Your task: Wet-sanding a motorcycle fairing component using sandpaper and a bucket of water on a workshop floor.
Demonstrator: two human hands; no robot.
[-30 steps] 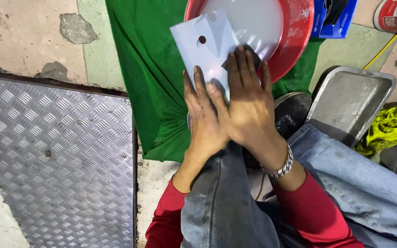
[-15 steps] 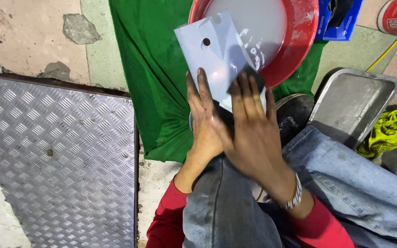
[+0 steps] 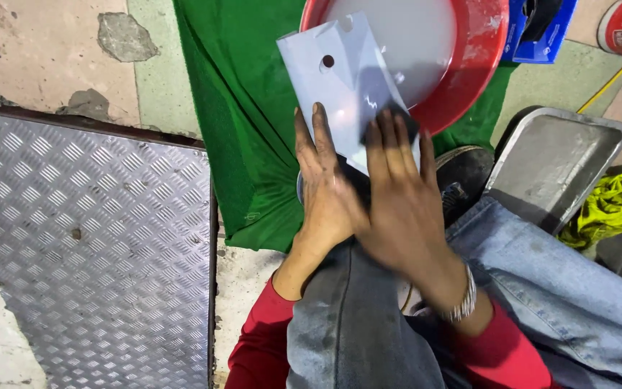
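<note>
Centrally, a flat pale metal plate [image 3: 347, 86] with a round hole near its upper edge is pressed under both hands over the green cloth [image 3: 239, 130] spread on the floor. The left hand [image 3: 325, 194] is laid flat with its fingers stretched out, the fingertips resting on the plate's lower left edge. The right hand [image 3: 401, 209] is spread wide over the plate's lower right part, and a small dark pad [image 3: 390, 119] is seen just beyond its fingertips, against the plate; whether the pad is gripped or only pushed cannot be told. A metal bracelet [image 3: 462, 299] is worn on the right wrist, and red sleeves show at both forearms.

The plate's upper end is reached over the rim of a red basin [image 3: 480, 57] filled with cloudy whitish liquid, which stands at the cloth's far edge. A grey metal tray [image 3: 556, 166] is set on the floor to the right of the cloth, with a crumpled yellow-green rag [image 3: 617, 205] just beside it. A ribbed steel floor plate [image 3: 73, 245] lies left of the cloth's near corner. Blue-jeaned knees fill the lower foreground.
</note>
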